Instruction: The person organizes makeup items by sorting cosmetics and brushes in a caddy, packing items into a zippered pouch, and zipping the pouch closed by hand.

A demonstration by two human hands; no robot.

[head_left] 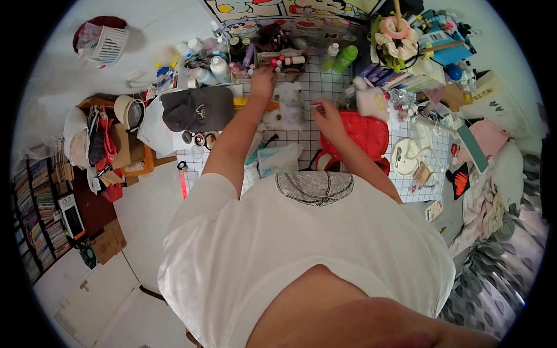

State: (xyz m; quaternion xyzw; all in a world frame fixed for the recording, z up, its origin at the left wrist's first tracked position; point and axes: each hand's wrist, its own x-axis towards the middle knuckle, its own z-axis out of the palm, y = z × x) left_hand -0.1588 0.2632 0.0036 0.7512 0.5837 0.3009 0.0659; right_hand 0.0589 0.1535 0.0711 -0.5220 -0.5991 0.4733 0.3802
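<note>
My left hand (264,82) reaches to the near edge of a box of small bottles and tubes (284,62) at the back of the gridded desk. Its fingertips are hidden among red-capped items there. My right hand (328,119) hovers over the desk just left of a red quilted bag (366,136). Its fingers are drawn together, with a small pale bit at the tips that I cannot make out. Between the hands lies a clear plastic sheet (288,104) with small dark spots. A yellow-orange strip (241,102) lies beside my left forearm.
White bottles (220,68) crowd the back left. A green bottle (346,58) stands at the back. A dark grey cap (197,109) lies left. A plastic wipes pack (279,159) is near my chest. Right are a fluffy pink-white item (372,103) and a white round mirror (404,156).
</note>
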